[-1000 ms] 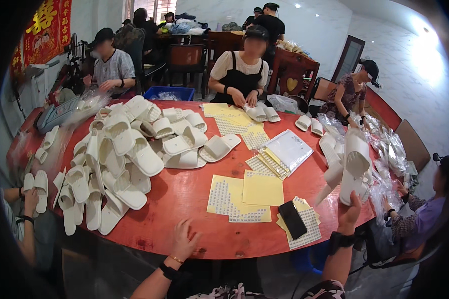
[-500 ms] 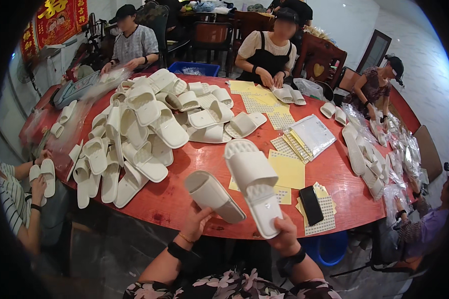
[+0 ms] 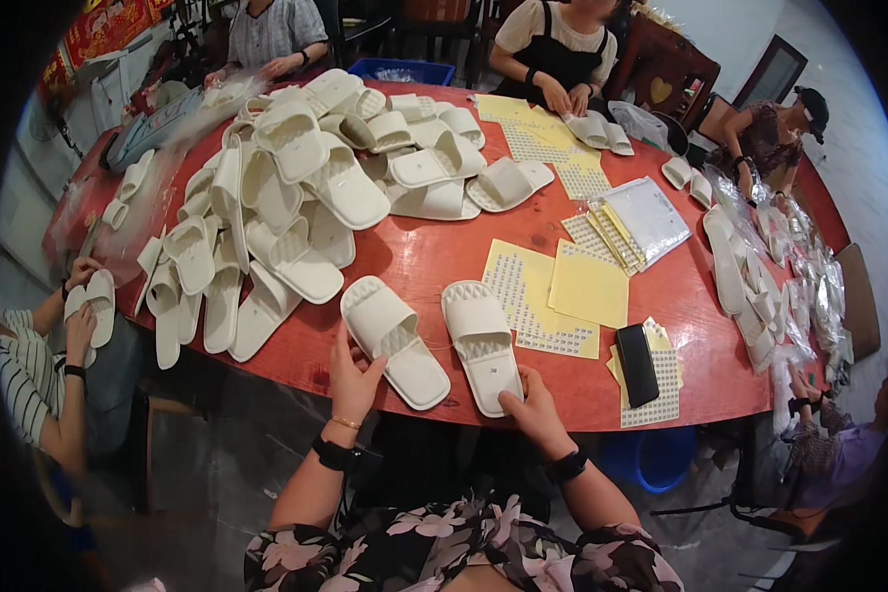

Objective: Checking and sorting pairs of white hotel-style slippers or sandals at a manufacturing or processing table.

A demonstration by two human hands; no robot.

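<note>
Two white slippers lie side by side at the near edge of the red table, toes pointing away from me. My left hand grips the side of the left slipper, thumb over its edge. At the heel of the right slipper, my right hand has its thumb on top and its fingers hidden beneath. A small dark mark shows on the right slipper's insole. Just right of this pair lie yellow sticker sheets with rows of small labels, and a plain yellow sheet.
A big heap of white slippers covers the table's left side. A black phone rests on label sheets at the right, below a clear plastic packet. Co-workers sit around the table. A blue basin stands below the edge.
Both slippers have come down and now lie side by side, their insoles facing up. The left one has turned upright with its toe away from me. The view has tilted down.
</note>
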